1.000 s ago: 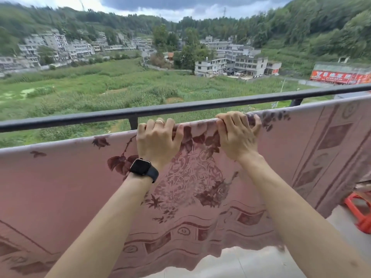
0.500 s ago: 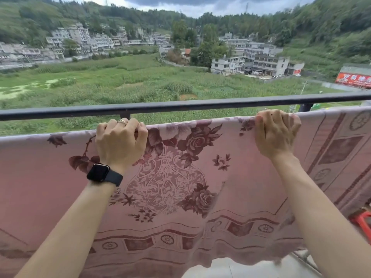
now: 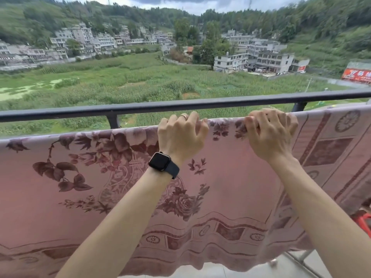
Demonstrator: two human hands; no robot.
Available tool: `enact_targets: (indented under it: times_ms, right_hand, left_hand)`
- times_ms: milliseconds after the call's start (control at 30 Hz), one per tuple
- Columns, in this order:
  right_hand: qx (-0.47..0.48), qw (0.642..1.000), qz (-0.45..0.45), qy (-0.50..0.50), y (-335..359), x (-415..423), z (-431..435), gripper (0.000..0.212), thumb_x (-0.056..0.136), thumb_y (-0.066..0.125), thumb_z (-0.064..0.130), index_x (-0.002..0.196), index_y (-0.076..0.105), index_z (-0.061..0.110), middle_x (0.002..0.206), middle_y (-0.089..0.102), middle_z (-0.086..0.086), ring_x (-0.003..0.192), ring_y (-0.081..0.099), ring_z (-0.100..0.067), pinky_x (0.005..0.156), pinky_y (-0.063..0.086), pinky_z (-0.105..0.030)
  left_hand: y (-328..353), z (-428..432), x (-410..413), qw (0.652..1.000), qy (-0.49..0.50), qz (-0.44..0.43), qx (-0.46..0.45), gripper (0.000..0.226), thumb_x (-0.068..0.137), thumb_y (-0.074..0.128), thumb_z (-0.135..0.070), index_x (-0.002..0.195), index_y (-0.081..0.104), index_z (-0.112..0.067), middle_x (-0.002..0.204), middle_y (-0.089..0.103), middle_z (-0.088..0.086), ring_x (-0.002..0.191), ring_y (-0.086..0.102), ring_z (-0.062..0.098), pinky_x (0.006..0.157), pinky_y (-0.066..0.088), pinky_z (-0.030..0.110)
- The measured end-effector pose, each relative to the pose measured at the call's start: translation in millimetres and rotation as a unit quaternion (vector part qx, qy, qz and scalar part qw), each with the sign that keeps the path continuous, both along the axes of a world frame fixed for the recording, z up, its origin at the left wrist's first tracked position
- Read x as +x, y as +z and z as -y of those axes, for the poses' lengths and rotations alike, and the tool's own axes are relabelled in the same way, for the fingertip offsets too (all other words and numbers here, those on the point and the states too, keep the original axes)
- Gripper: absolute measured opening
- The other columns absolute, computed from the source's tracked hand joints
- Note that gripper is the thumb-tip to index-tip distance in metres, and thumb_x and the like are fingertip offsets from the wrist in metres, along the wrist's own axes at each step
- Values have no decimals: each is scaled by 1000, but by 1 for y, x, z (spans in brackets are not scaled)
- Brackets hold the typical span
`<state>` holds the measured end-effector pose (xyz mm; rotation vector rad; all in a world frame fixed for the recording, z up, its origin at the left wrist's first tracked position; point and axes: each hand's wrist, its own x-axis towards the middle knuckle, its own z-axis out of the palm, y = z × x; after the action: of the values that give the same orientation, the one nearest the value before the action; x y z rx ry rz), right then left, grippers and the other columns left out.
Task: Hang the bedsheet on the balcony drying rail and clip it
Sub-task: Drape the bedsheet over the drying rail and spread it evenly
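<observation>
A pink bedsheet [image 3: 230, 177] with dark red flowers hangs spread over a drying rail, which lies hidden under its top fold. My left hand [image 3: 180, 137], with a ring and a black watch on the wrist, curls its fingers over the sheet's top edge near the middle. Just to its right, my right hand [image 3: 271, 135] grips the same edge with bent fingers. No clip is in view.
A dark balcony railing [image 3: 200, 105] runs across just behind the sheet, with a drop to fields and buildings beyond. A red plastic stool [image 3: 365, 223] stands at the lower right. Pale floor tiles [image 3: 220, 271] and a metal frame leg [image 3: 305, 259] show under the sheet's hem.
My left hand has slid right along the sheet's top edge and is now close to my right hand. The right hand has stayed near the same spot on the edge.
</observation>
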<state>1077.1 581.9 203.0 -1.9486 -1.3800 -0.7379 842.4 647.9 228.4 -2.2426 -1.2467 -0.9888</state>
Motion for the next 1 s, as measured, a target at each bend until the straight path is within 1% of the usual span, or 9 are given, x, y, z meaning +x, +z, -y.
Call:
enact_targets:
  times_ms: [100, 200, 300, 433, 533, 667, 767, 867, 1000]
  right_hand:
    - [-30, 997, -41, -63, 6, 46, 21, 54, 103, 14, 55, 102, 55, 20, 111, 50, -9, 117, 39, -26, 114, 15, -57]
    - [-38, 991, -80, -100, 13, 69, 41, 51, 104, 15, 50, 102, 55, 18, 112, 49, -11, 116, 40, -26, 114, 15, -60]
    - [-42, 992, -91, -77, 12, 47, 40, 48, 105, 18, 48, 105, 55, 18, 113, 48, -11, 120, 38, -26, 114, 12, -60]
    - [-41, 990, -126, -44, 6, -3, 29, 48, 105, 19, 48, 112, 56, 19, 127, 46, -9, 135, 30, -23, 116, 6, -60]
    - [-54, 991, -123, -23, 7, -16, 23, 47, 104, 18, 50, 112, 56, 23, 127, 46, -6, 136, 29, -22, 116, 5, -60]
    - [-59, 992, -111, -9, 13, -57, 20, 46, 103, 18, 53, 111, 56, 28, 125, 48, -1, 133, 33, -21, 115, 8, -59]
    - [-61, 995, -75, 2, 7, -75, 19, 43, 103, 18, 53, 109, 56, 34, 121, 51, 3, 129, 38, -19, 114, 10, -58]
    - [-70, 997, -14, 2, 9, -71, 23, 43, 103, 16, 52, 108, 55, 36, 115, 56, 5, 122, 44, -21, 113, 8, -56]
    - [-49, 996, -62, -39, 7, -41, 32, 54, 101, 7, 56, 100, 55, 30, 107, 55, 3, 114, 45, -24, 114, 11, -57]
  left_hand:
    - [-7, -5, -28, 1000, 9, -12, 26, 49, 99, 35, -51, 71, 58, -19, 61, 62, 2, 59, 57, 23, 65, 39, 31]
    - [-8, -5, -54, 999, 22, -24, 23, 51, 100, 31, -52, 71, 56, -19, 61, 62, 2, 59, 57, 23, 65, 39, 32]
    - [-12, -1, -77, 999, 52, -5, 8, 51, 101, 29, -48, 77, 61, -15, 69, 67, 7, 68, 61, 27, 72, 41, 36]
    - [-11, -2, -116, 994, 102, 28, -36, 50, 99, 29, -45, 80, 63, -14, 77, 70, 13, 78, 60, 30, 82, 40, 41]
    - [-3, 5, -122, 988, 143, 38, -50, 48, 99, 29, -42, 88, 66, -13, 88, 72, 16, 88, 61, 33, 91, 39, 45]
    - [19, 24, -101, 997, 71, 14, -15, 37, 98, 39, -42, 107, 65, -17, 99, 70, 11, 95, 60, 31, 96, 36, 46]
    - [12, 27, -63, 999, -2, -46, -23, 39, 97, 38, -46, 114, 62, -21, 100, 70, 6, 92, 62, 29, 89, 40, 42]
    - [2, 16, -70, 996, -15, -86, -23, 40, 98, 33, -49, 95, 61, -20, 82, 68, 3, 76, 63, 27, 71, 41, 36]
    - [-9, 2, -116, 996, -19, -86, 12, 40, 99, 36, -48, 87, 60, -18, 75, 65, 4, 71, 63, 30, 65, 43, 37]
